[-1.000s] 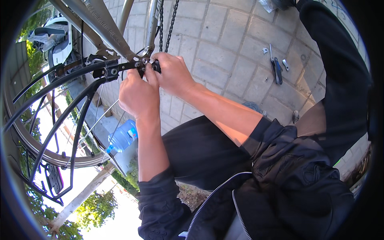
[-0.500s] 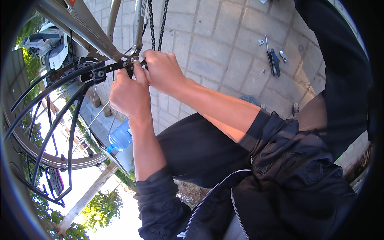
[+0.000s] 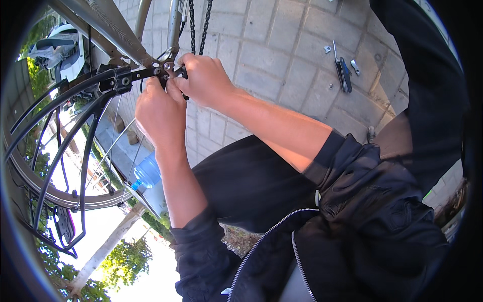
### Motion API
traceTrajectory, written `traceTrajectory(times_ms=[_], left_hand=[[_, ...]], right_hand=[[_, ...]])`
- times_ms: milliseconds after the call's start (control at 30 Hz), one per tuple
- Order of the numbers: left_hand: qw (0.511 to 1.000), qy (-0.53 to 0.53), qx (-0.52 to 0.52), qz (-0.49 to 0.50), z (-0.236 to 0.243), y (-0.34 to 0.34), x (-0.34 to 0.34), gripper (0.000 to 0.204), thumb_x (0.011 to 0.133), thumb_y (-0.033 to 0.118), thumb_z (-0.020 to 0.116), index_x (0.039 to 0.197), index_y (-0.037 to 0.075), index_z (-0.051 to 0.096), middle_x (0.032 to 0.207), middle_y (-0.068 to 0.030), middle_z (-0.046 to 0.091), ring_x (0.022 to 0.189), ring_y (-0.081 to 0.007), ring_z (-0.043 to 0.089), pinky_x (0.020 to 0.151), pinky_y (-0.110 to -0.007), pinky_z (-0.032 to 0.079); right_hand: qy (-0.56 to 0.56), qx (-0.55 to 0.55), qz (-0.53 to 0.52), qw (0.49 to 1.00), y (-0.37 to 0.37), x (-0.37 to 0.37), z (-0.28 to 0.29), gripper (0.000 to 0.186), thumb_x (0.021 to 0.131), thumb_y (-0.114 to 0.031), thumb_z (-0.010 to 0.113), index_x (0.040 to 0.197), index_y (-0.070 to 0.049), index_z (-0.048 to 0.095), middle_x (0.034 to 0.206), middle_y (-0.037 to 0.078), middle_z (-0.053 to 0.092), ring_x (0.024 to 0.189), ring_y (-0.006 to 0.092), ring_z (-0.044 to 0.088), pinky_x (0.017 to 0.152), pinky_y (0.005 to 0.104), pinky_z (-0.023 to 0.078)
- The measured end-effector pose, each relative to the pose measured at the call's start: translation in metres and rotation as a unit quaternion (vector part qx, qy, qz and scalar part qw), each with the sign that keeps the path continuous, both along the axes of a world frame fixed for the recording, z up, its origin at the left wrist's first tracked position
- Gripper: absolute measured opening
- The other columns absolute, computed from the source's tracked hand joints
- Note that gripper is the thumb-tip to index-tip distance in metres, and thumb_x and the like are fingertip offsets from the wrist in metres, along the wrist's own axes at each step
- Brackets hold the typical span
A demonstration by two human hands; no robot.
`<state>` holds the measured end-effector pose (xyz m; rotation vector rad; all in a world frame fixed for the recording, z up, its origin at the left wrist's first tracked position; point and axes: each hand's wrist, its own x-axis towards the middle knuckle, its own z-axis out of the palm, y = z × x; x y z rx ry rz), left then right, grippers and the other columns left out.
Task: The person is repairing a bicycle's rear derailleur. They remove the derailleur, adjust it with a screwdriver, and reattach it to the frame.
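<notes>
Both hands are gathered at the bicycle's rear dropout [image 3: 168, 66], where bolts join silver frame tubes [image 3: 131, 43] to a black rack strut [image 3: 138, 75]. My left hand [image 3: 161, 113] has its fingers bent against the underside of the joint, thumb up by the bolts. Beside it, my right hand [image 3: 204, 80] is closed around a small black part [image 3: 182, 74] at the joint, largely hidden by the fingers. The chain [image 3: 204, 27] hangs behind the hands. Black rack bars [image 3: 60, 141] curve over the spoked wheel [image 3: 95, 201] on the left.
Paving [image 3: 271, 65] lies to the right, with a folding tool [image 3: 343, 74], a small wrench-like piece [image 3: 354, 67] and small metal parts [image 3: 327, 49]. My dark-clothed legs [image 3: 422, 100] frame the lower and right sides. A blue water jug [image 3: 148, 171] and a white vehicle [image 3: 65, 58] show at left.
The bicycle, paving and hands appear a little higher and further left in the picture. Both hands stay at the dropout, with little visible change in grip.
</notes>
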<state>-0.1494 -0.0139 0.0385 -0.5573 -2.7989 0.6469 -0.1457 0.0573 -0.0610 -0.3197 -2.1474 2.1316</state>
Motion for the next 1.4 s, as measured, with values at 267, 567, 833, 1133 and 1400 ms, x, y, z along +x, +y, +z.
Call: traceTrajectory(times_ms=[267, 567, 833, 1133, 1400], left_hand=[[1.0, -0.013, 0.021, 0.0, 0.002, 0.002, -0.002, 0.021, 0.086, 0.019, 0.069, 0.089, -0.001, 0.065, 0.076, -0.0191, 0.068, 0.072, -0.0365, 0.067, 0.066, -0.045, 0.053], [0.999, -0.005, 0.006, 0.046, -0.001, 0.003, -0.003, 0.028, 0.09, 0.029, 0.068, 0.086, 0.001, 0.065, 0.07, -0.0164, 0.066, 0.069, -0.0352, 0.066, 0.062, -0.045, 0.052], [1.0, 0.006, -0.02, 0.007, -0.005, 0.006, -0.001, 0.028, 0.091, 0.028, 0.068, 0.082, 0.001, 0.065, 0.067, -0.0125, 0.064, 0.064, -0.0313, 0.063, 0.059, -0.043, 0.05], [0.999, 0.031, 0.0, -0.031, -0.008, 0.011, -0.007, 0.025, 0.087, 0.025, 0.07, 0.079, 0.002, 0.063, 0.062, -0.0107, 0.06, 0.061, -0.0312, 0.062, 0.058, -0.042, 0.049], [0.998, 0.065, 0.005, 0.013, -0.013, 0.007, -0.003, 0.032, 0.088, 0.033, 0.072, 0.076, 0.004, 0.063, 0.063, -0.0099, 0.063, 0.063, -0.0301, 0.064, 0.057, -0.042, 0.05]], right_hand=[[0.009, -0.007, 0.017, 1.0, 0.007, -0.003, -0.001, 0.035, 0.08, -0.02, 0.075, 0.104, 0.004, 0.066, 0.077, 0.02, 0.069, 0.073, 0.0365, 0.068, 0.068, 0.044, 0.052], [0.03, 0.048, -0.006, 0.998, -0.001, -0.003, -0.006, 0.029, 0.08, -0.02, 0.074, 0.097, 0.003, 0.066, 0.08, 0.019, 0.069, 0.076, 0.0372, 0.067, 0.069, 0.0466, 0.048], [0.062, -0.007, -0.05, 0.997, -0.011, -0.004, -0.016, 0.026, 0.079, -0.026, 0.073, 0.086, -0.002, 0.064, 0.075, 0.015, 0.067, 0.076, 0.0345, 0.067, 0.074, 0.0455, 0.046], [0.054, -0.019, -0.044, 0.997, -0.001, -0.003, -0.008, 0.03, 0.081, -0.018, 0.076, 0.098, 0.005, 0.068, 0.087, 0.021, 0.07, 0.08, 0.0374, 0.068, 0.071, 0.0446, 0.053], [0.057, -0.021, -0.007, 0.998, -0.002, -0.005, -0.009, 0.029, 0.083, -0.018, 0.073, 0.099, 0.005, 0.068, 0.084, 0.022, 0.069, 0.076, 0.0393, 0.067, 0.067, 0.0443, 0.054]])
